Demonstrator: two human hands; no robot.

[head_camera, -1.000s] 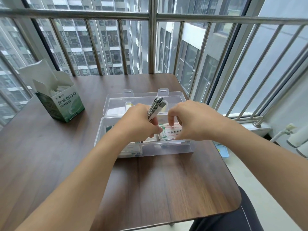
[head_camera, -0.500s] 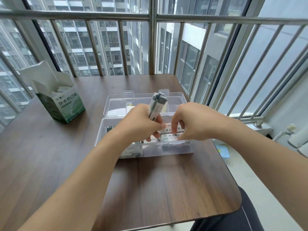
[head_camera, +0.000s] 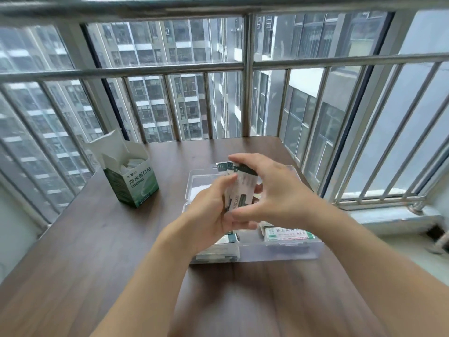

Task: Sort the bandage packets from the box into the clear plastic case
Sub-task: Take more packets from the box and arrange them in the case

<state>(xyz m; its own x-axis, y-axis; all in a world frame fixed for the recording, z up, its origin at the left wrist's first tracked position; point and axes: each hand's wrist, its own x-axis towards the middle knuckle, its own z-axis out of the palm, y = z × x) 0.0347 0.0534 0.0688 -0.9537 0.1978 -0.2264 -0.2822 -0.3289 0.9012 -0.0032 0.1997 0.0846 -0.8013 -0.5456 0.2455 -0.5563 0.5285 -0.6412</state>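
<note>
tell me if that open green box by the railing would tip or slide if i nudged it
The green box probably slides easily: it looks like thin card holding only light packets, on a smooth wooden table. It stands taller than its base with its flap up, so a push near the top may tip it. A squeeze would likely dent it.

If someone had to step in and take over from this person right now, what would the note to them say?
Left hand: grips a stack of bandage packets held upright above the clear case.
Right hand: fingers curled around the top of the same stack, thumb below it.
Green box: open at the table's left, packets still showing inside.
Done: some packets already lie in the case, at its right and under the left hand.
Left: put the held stack in, then empty the box.
</note>
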